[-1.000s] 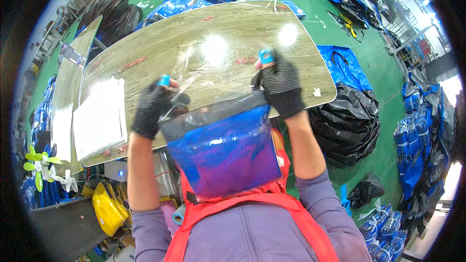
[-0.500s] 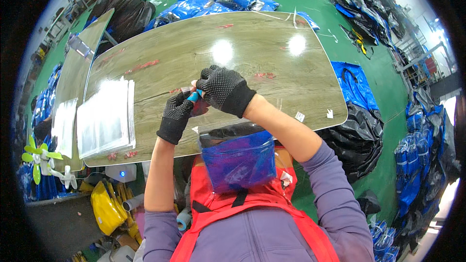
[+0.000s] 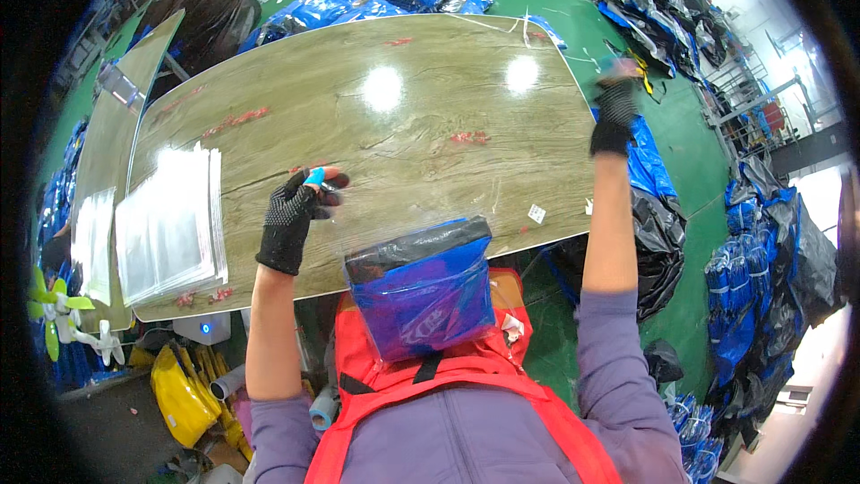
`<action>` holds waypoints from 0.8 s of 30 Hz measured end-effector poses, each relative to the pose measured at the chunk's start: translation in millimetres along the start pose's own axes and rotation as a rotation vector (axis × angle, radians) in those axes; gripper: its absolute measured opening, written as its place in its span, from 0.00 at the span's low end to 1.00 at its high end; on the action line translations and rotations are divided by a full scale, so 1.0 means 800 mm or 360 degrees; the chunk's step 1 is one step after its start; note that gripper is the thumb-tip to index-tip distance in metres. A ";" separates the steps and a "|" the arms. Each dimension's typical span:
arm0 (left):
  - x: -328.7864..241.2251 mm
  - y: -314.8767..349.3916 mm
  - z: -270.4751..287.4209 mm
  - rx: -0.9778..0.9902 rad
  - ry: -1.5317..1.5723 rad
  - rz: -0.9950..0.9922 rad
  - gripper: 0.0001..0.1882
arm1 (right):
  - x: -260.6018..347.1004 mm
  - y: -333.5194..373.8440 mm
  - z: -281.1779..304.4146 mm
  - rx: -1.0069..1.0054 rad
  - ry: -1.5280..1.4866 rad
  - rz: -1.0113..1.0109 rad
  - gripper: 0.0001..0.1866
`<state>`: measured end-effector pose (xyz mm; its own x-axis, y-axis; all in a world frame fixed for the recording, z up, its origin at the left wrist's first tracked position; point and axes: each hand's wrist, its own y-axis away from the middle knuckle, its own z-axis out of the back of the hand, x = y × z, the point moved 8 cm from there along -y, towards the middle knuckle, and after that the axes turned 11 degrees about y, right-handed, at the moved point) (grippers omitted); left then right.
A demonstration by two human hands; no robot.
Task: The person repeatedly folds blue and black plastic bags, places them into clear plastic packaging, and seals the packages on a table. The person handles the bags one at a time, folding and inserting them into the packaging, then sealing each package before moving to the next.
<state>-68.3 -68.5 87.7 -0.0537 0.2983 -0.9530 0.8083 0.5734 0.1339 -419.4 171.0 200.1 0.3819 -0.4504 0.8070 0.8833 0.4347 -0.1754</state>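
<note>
My left hand (image 3: 291, 217), in a black dotted glove with blue tape round a finger, is over the wood-grain table (image 3: 430, 170). Its fingers are apart, and I see nothing in them. My right hand (image 3: 616, 108), also gloved, is raised past the table's right end; motion smears its fingers, so whether it holds anything is unclear. A folded blue and black bag (image 3: 425, 296) in clear plastic leans between the table's near edge and my red apron (image 3: 511, 363), touched by neither hand.
A stack of clear plastic sleeves (image 3: 170, 229) lies on the table's left part. Blue packed bags (image 3: 358, 2) are heaped beyond the far edge. Black and blue bags (image 3: 654, 242) lie on the green floor at the right. A small fan (image 3: 76, 314) stands at the left.
My hands were together over the table and are now apart. The right has swung out to the right and away; the left has shifted slightly left and its fingers have come apart.
</note>
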 end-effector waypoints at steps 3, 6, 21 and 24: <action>-0.014 0.008 0.006 0.0052 -0.0378 0.0120 0.21 | -0.053 0.111 -0.117 0.1216 -0.0236 0.0153 0.18; -0.016 0.033 0.003 0.0088 -0.0116 0.0257 0.25 | -0.090 0.147 -0.133 0.1146 -0.0724 -0.0104 0.21; -0.046 0.119 -0.045 -0.0325 -0.1270 -0.1046 0.13 | 0.045 0.255 -0.055 0.0338 0.0159 0.1426 0.18; 0.041 0.083 -0.089 -0.0005 -0.1134 -0.0786 0.38 | 0.045 0.268 -0.112 0.0460 0.0433 0.1416 0.33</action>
<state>-58.3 33.7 84.9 -0.0170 -0.5338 -0.8454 0.7877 0.5137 -0.3402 -191.8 178.3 141.1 0.9592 -0.0138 0.2823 0.1548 0.8614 -0.4837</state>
